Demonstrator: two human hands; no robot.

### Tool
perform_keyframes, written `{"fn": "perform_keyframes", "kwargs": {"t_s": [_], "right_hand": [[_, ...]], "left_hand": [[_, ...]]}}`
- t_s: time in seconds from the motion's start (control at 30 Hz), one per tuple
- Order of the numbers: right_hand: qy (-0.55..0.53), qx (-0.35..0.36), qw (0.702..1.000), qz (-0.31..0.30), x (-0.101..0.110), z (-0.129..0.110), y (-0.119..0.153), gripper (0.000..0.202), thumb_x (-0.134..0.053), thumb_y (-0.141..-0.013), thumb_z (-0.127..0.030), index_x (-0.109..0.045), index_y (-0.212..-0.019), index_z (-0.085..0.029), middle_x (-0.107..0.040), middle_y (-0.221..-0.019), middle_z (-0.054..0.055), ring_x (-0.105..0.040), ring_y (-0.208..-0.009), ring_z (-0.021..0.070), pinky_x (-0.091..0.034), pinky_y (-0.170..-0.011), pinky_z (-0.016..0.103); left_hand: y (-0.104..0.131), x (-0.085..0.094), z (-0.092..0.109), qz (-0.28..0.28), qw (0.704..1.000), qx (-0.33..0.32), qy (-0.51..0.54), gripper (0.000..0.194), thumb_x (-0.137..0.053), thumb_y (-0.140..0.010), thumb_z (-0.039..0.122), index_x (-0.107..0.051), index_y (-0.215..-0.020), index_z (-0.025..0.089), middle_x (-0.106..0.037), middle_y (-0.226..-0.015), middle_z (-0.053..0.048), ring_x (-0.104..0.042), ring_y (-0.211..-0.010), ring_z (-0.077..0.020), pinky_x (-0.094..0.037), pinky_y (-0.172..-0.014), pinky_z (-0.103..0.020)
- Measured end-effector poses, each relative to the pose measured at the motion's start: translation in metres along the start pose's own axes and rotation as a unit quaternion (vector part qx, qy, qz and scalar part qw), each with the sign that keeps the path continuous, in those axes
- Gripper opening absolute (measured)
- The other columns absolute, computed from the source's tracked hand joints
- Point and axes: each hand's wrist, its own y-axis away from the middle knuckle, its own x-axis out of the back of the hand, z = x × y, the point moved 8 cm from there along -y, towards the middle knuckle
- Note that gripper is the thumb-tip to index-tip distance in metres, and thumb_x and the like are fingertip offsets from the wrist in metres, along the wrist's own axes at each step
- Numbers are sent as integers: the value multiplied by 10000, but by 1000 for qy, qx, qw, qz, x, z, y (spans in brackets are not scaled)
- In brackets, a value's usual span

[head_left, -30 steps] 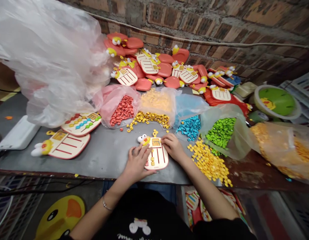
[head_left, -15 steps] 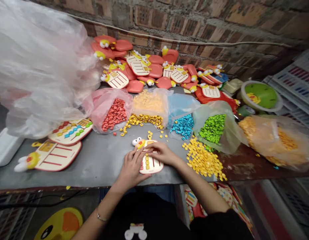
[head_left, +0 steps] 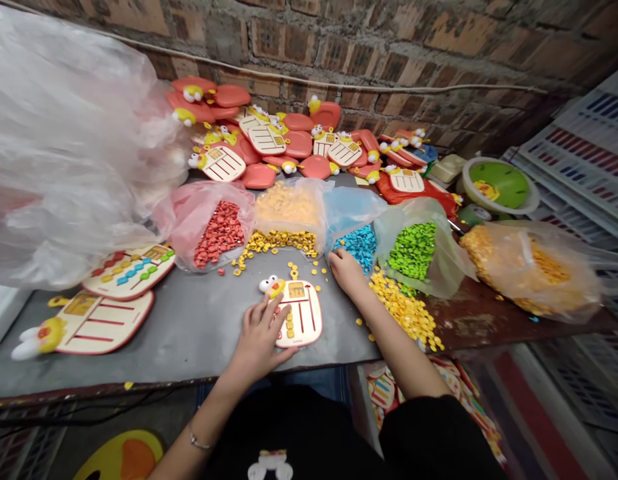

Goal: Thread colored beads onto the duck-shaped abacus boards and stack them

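Brick wall (head_left: 339, 40) behind grey surface (head_left: 203, 320). Board (head_left: 309, 317) front-centre, long axis roughly front-to-back; left hand (head_left: 259, 333) spread over its left side, not clenched. Right hand (head_left: 345, 269) is nearer the blue beads (head_left: 359, 241), just beyond its curled fingers; can't tell if it's pinching one. Board lies left and bodyward of it. Count: 1 board under hand, 2 boards at left (head_left: 106, 328), 4 open bead bags (head_left: 176, 217); beads too many.

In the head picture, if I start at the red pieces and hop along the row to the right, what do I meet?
Red pieces → gold pieces → blue pieces → green pieces → orange bag.
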Motion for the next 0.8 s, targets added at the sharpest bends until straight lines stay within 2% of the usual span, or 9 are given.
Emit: {"fn": "perform_keyframes", "kwargs": {"t_s": [0.1, 0.23, 0.33, 0.43, 0.53, 0.63, 0.7, 0.8], "right_hand": [[-71, 16, 996, 45, 11, -4, 8, 144, -560, -830, -90, -642, -873, -200, -617, -972, 79, -603, -860, 210, -511, -754, 318], [-184, 27, 976, 115, 34, -21, 36, 111, -563, -882, -180, -658, -931, -210, -641, -972, 77, -632, -838, 209, -538, -749, 345], [-219, 72, 970, 76, 26, -53, 48, 120, -567, -908, -207, -674, -960, -219, -661, -972, 73, -631, -925, 220, -525, -816, 359], [-184, 123, 975, 30, 7, -79, 48, 162, -528, -932, -189, -689, -912, -194, -647, -910, 83, -599, -877, 219, -503, -783, 356], [-124, 148, 981, 9, -4, -85, 44, 198, -519, -932, -172, -690, -833, -171, -600, -796, 81, -535, -808, 223, -469, -716, 346], [-135, 177, 974, -33, -5, -87, 48, 189, -535, -924, -166, -685, -810, -179, -573, -759, 59, -516, -776, 204, -449, -685, 315], [-169, 189, 966, -52, -2, -88, 54, 173, -535, -925, -166, -692, -856, -189, -592, -779, 56, -537, -791, 198, -456, -689, 304], [-222, 173, 959, -40, 4, -86, 58, 189, -525, -931, -169, -689, -1018, -206, -658, -865, 68, -580, -844, 207, -478, -747, 326]], "left_hand": [[4, -1, 4, -4, 1000, 8, -16, 657, -634, -821, 439, -450, -1393, 174, -337, -1536, -150, -253, -1411, -365, -257, -1069, -531], [9, -6, 9, -16, 999, 14, -28, 612, -552, -893, 351, -371, -1447, 165, -284, -1559, -154, -244, -1430, -326, -220, -1082, -532], [11, -8, 10, -21, 999, 6, -26, 606, -527, -907, 351, -355, -1457, 164, -301, -1553, -149, -261, -1428, -310, -199, -1094, -524], [10, -7, 9, -16, 1000, 3, -25, 618, -528, -905, 423, -375, -1452, 180, -344, -1536, -136, -303, -1410, -309, -197, -1102, -512], [8, -4, 5, -12, 1000, 4, -26, 615, -531, -902, 490, -412, -1434, 206, -394, -1512, -117, -351, -1384, -304, -216, -1101, -502], [5, -2, 1, -13, 1000, 2, -20, 607, -564, -887, 498, -442, -1410, 215, -427, -1493, -110, -391, -1359, -299, -267, -1083, -493], [3, -1, -1, -15, 1000, -10, -8, 619, -597, -869, 493, -450, -1400, 211, -435, -1486, -115, -408, -1346, -299, -317, -1058, -473], [2, 0, -5, -7, 999, -32, 11, 623, -611, -858, 486, -450, -1390, 205, -435, -1486, -116, -426, -1331, -301, -371, -1037, -446]]}}
